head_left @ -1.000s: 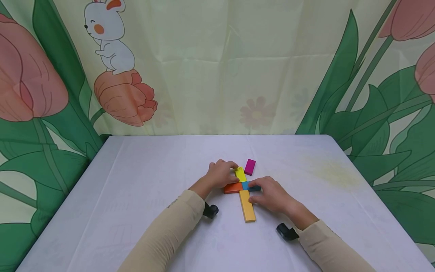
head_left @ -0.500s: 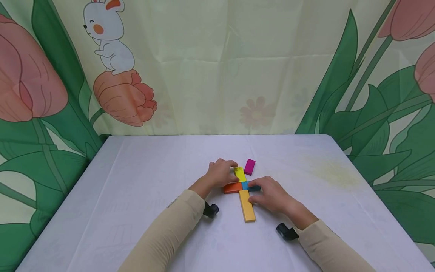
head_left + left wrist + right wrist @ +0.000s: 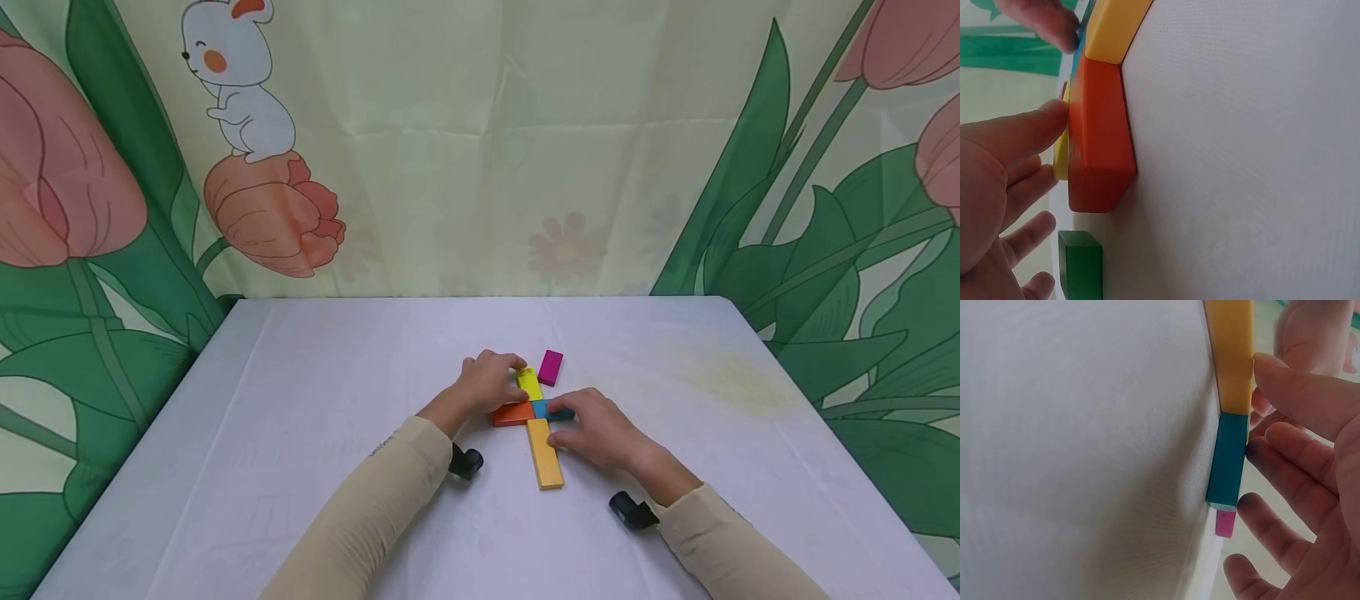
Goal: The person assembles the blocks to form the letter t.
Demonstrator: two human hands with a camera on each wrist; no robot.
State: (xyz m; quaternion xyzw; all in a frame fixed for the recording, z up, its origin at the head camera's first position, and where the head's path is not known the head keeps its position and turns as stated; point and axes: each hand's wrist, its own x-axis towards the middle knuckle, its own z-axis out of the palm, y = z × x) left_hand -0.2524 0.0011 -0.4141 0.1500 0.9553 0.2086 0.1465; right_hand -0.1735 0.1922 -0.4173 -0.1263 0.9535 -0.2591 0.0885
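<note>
Toy blocks lie in a cross on the white table. Its arms are an orange-red block (image 3: 512, 414), a bright yellow block (image 3: 529, 383), a blue block (image 3: 540, 408) and a long orange-yellow block (image 3: 544, 454). My left hand (image 3: 486, 382) has its thumb and forefinger at the yellow block's left side and far end, fingers fairly straight. My right hand (image 3: 600, 429) rests its thumb on the orange-yellow block and a forefinger on the blue block, whose right part it covers. In the right wrist view its other fingers are spread, relaxed.
A magenta block (image 3: 551, 367) lies behind the cross, to the right of the yellow one. The left wrist view shows a green block (image 3: 1082, 265) by the left fingers, hidden in the head view. A printed curtain (image 3: 450, 167) hangs behind the table (image 3: 300, 400).
</note>
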